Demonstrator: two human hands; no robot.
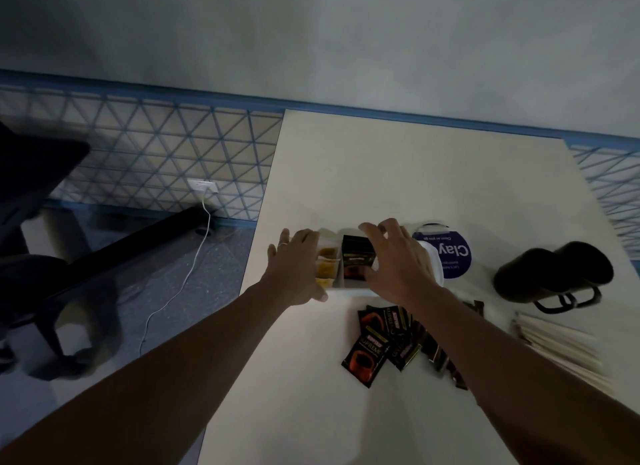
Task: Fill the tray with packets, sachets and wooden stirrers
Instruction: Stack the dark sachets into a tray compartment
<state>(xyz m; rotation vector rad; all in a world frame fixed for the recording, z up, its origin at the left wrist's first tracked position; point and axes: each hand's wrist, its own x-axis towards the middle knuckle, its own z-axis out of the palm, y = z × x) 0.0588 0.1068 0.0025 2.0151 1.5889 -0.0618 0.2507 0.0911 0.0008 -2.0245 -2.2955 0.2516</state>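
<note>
A white tray (349, 290) with compartments sits mid-table. Its left compartment holds yellow sachets (327, 267); the middle one holds upright black coffee packets (356, 262). My left hand (298, 267) lies flat against the tray's left side, fingers spread, holding nothing. My right hand (401, 260) arches over the tray's right part, fingers touching the tops of the black packets; a grip is not clear. A loose pile of black coffee packets (384, 343) lies near the front of the tray. Wooden stirrers (561, 347) lie in a bundle at the right.
A white tub with a purple label (450, 253) lies just right of the tray. Two black mugs (554, 274) lie on their sides further right. The table's left edge (249, 267) drops to the floor, where an office chair (41, 222) and a cable stand.
</note>
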